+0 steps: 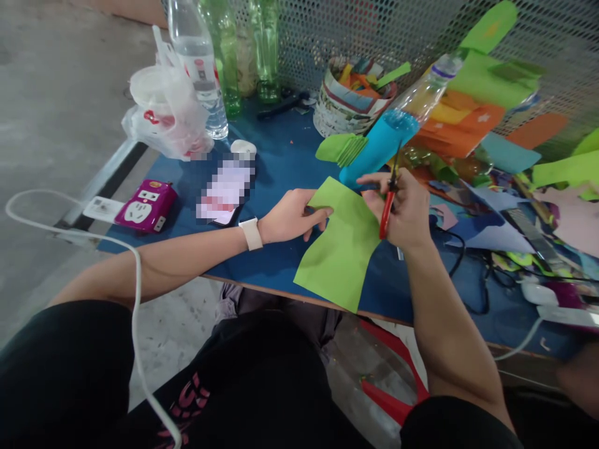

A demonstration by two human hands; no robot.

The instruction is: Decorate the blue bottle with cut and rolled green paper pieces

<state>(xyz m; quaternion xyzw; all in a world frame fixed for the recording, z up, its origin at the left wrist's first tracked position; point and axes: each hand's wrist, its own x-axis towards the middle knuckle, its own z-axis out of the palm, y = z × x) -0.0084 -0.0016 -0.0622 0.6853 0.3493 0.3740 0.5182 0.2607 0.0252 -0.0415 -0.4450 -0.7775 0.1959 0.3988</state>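
Observation:
A sheet of green paper (pixel 344 255) lies over the table's front edge, its lower corner sticking out past it. My left hand (pixel 294 215) grips the sheet's left side, with the thumb on top and the fingers partly hidden beneath. In my right hand (pixel 407 209), at the paper's right edge, is a pair of scissors (pixel 387 215) with red handles and blades pointing up and away from me. Just beyond the paper, a clear bottle with a blue lower part (pixel 386 137) leans to the right, with folded green paper pieces (pixel 344 148) by its base.
Left are a phone (pixel 227 190), a purple power adapter (pixel 147 206) with a white cable, a plastic bag (pixel 166 112) and a water bottle (pixel 201 75). Green bottles (pixel 266 50) and a scrap-filled paper basket (pixel 346 109) stand at the back. Paper scraps (pixel 496 218) and cables crowd the right.

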